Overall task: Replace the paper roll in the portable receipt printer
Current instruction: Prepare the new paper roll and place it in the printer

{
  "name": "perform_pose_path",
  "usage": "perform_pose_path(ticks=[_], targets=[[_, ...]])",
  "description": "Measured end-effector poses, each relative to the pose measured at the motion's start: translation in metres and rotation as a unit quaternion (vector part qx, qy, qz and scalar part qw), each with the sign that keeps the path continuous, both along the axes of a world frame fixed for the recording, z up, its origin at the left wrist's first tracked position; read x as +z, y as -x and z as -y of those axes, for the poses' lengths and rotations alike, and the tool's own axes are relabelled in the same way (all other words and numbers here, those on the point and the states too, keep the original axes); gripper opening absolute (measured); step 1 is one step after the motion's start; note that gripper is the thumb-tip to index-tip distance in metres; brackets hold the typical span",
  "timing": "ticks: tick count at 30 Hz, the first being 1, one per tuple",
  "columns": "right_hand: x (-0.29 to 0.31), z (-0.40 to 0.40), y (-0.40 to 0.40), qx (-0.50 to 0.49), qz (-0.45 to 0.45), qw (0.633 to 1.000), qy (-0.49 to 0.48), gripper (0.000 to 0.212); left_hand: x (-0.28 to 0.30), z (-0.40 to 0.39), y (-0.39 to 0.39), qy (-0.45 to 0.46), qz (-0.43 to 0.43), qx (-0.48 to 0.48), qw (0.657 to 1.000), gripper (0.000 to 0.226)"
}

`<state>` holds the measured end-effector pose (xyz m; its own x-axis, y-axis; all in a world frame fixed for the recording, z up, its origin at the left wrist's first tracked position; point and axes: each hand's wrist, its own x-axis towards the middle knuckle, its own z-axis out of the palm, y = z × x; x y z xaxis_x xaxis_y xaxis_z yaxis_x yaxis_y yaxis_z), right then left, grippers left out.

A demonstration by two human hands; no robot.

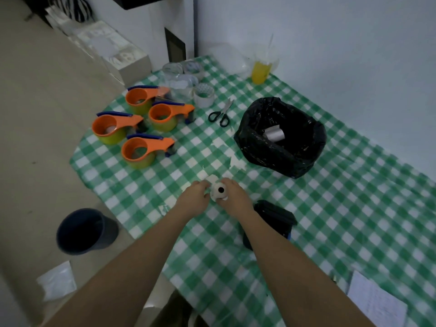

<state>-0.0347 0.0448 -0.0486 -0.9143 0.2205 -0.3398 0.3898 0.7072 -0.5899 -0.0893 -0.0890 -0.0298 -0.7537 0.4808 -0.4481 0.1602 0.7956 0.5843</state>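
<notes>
A small white paper roll (219,192) with a dark core hole is held between both hands above the green checked tablecloth (330,208). My right hand (237,197) grips the roll from the right. My left hand (194,198) pinches the roll's loose white end at its upper left. The black portable receipt printer (274,219) lies on the cloth just right of my right forearm, partly hidden by it. Another white roll (274,134) lies inside the black-lined bin (280,138).
Several orange tape dispensers (141,128) stand at the left, with tape rolls (204,95) and black-handled scissors (220,114) behind. A cup of yellow drink (260,70) is at the far edge. A dark bucket (82,230) stands on the floor. Papers (375,303) lie at the near right.
</notes>
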Motion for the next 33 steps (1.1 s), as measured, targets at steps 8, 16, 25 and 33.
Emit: perform_pose_path(ticks=[8,16,25,33], targets=[[0.058,-0.022,-0.048,-0.18,-0.101,0.945,0.254,0.037,0.037,-0.017,-0.009,-0.168,0.05,-0.061,0.983,0.065],[0.088,-0.05,-0.111,-0.266,-0.134,0.883,0.363,0.039,0.071,-0.053,-0.038,-0.259,0.134,-0.139,0.946,0.047],[0.111,-0.055,-0.145,-0.297,-0.176,0.854,0.39,0.032,0.111,-0.081,-0.073,-0.224,0.252,-0.094,0.937,0.047],[0.129,-0.047,-0.154,-0.318,-0.249,0.85,0.339,0.026,0.127,-0.095,-0.089,-0.231,0.108,-0.13,0.958,0.046]])
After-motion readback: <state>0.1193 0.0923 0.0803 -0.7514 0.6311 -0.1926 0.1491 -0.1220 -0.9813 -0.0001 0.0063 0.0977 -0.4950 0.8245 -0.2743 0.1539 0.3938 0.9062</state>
